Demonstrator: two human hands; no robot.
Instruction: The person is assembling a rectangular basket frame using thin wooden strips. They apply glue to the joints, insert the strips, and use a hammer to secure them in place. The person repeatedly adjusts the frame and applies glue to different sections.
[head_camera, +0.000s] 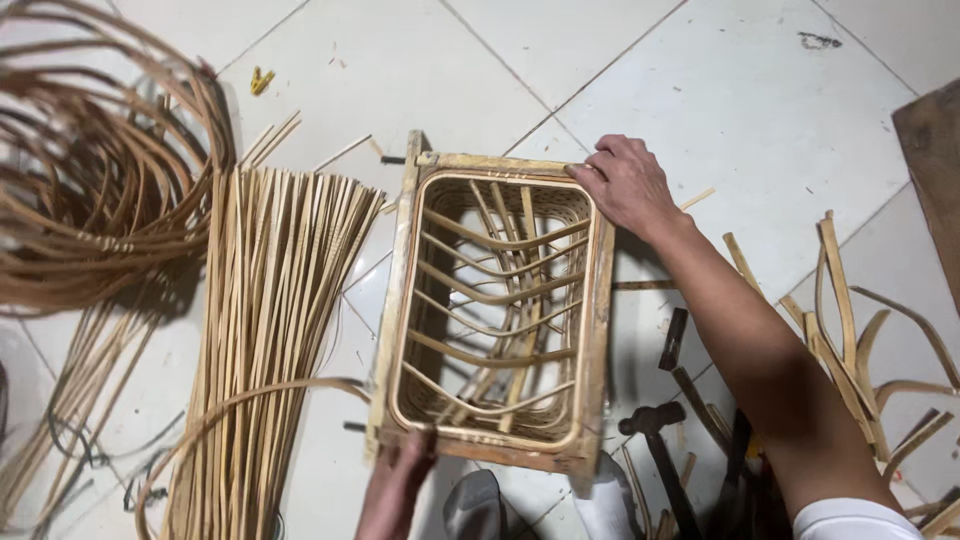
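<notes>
A rectangular rattan basket (492, 310) on a wooden frame sits at the centre of the frame, its open mouth facing the camera, over white floor tiles (700, 90). The right hand (628, 185) clasps the frame's upper right corner, fingers curled over the rim. The left hand (395, 485) grips the lower left edge from below, at the bottom of the frame. So the basket lies between both hands. A bundle of straight strips (270, 300) lies just left of it, coiled rattan (90, 180) at upper left, a hammer (655, 440) at lower right.
</notes>
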